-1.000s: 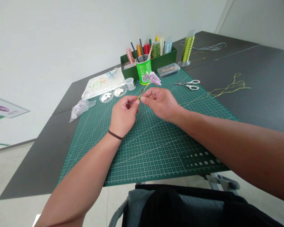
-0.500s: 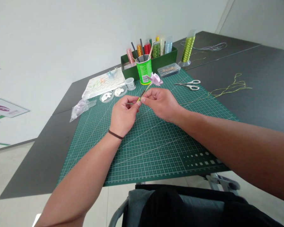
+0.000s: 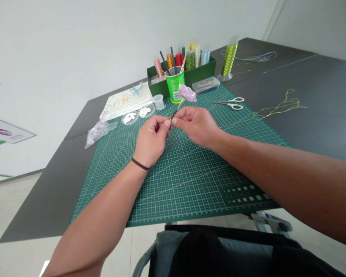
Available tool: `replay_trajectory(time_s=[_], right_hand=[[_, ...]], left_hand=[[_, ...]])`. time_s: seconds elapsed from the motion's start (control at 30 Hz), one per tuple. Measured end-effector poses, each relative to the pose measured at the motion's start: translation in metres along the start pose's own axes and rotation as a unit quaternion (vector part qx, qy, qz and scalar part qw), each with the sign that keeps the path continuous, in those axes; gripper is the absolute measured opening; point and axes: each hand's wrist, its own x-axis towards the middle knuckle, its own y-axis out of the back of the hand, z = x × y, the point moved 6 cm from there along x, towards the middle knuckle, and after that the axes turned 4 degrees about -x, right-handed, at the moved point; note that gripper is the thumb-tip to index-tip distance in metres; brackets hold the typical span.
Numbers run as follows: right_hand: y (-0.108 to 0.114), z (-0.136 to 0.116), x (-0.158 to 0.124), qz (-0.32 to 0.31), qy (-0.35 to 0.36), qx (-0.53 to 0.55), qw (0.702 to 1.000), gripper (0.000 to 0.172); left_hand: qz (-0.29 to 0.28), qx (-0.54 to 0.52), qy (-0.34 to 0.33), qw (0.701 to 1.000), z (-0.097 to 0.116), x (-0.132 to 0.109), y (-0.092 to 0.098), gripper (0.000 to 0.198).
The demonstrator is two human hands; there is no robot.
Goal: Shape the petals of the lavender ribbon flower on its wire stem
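Note:
A pale purple flower stands on a thin stem above the green gridded cutting mat. My left hand pinches the lower end of that stem between thumb and fingers. Close against it on the right, my right hand has thumb and forefinger closed on the stem just beside the left fingertips. A dark section and a small yellow-green bit show on the stem between the two hands. Any thread between the fingers is too fine to make out.
Behind the hands stand a green can of tools, a green box of thread spools and a clear case. White-handled scissors and loose yellow-green thread lie right; petal dishes and a plastic bag left.
The flower has turned on its stem and tipped, its face now showing differently and slightly higher. Less of the yellow-green part shows at my left fingertips. Both hands have barely moved.

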Motion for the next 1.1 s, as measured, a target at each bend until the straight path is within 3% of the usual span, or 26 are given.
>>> replay_trajectory(time_s=[0.13,0.4,0.83,1.1], right_hand=[[0.0011,-0.0003,-0.0006,0.001,-0.008,-0.009,1.0,0.018],[0.0031,-0.0029,-0.0018,-0.004,0.002,-0.026,1.0,0.02],[0.0014,-0.0052,-0.0031,-0.011,-0.002,-0.034,0.999,0.016],[0.0017,-0.003,-0.0025,-0.009,-0.002,-0.022,1.0,0.016]], left_hand=[[-0.002,0.018,0.021,1.0,-0.0013,0.001,0.0014,0.016],[0.026,0.017,0.002,1.0,0.0011,0.001,0.0039,0.023],[0.033,0.019,0.012,0.999,-0.0001,0.0009,0.0041,0.015],[0.006,0.02,0.004,1.0,-0.0052,0.0006,0.0013,0.019]])
